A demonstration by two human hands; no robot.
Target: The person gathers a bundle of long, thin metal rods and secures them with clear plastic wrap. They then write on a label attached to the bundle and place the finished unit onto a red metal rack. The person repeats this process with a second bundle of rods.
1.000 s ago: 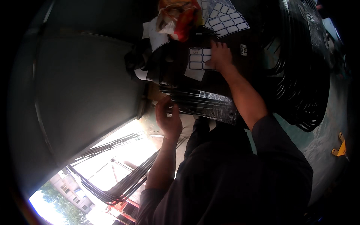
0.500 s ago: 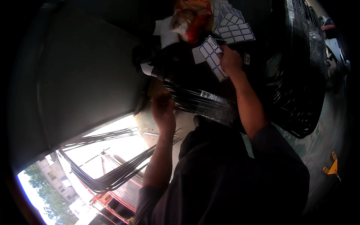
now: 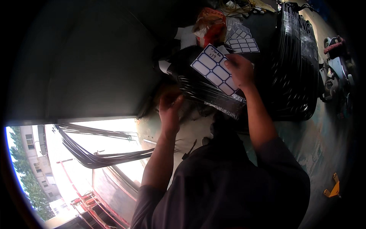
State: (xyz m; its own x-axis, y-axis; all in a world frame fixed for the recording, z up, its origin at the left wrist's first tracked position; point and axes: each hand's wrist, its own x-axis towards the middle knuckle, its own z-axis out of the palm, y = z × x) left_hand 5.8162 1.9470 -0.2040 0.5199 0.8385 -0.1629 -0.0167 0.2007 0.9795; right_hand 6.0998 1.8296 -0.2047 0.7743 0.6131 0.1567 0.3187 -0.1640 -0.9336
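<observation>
- Far left, out in the glare: a leafy green tree (image 3: 23, 183) and a pale, flat-faced building (image 3: 36, 154) with windows.
- Next, a broad dark grey panel (image 3: 91, 72), smooth, matt, straight along its lower edge.
- Below it, a bundle of slim dark strands (image 3: 89, 160), bent into a long curve, thin red rails (image 3: 88, 199) underneath.
- Into the middle: left hand (image 3: 170, 110), fingers curled, thumb apart, just beside the left end of a film-wrapped black bundle (image 3: 202, 93); gripping or free, cannot tell.
- Glossy and ribbed, that bundle, slanting down rightward.
- Farther up, a crumpled red-orange plastic bag (image 3: 209, 28).
- And here, tilted, in front of the bundle: a white label sheet (image 3: 210, 68), flat, with blue-outlined rounded cells and handwriting on top.
- On its right edge, right hand (image 3: 242, 71), pinching firmly, thumb uppermost.
- Just beyond, more label sheets (image 3: 245, 45), overlapping flat.
- Then black coils (image 3: 291, 65), thickly stacked, shiny with clear film.
- Far right, on the floor: an angular yellow bracket (image 3: 335, 187).
</observation>
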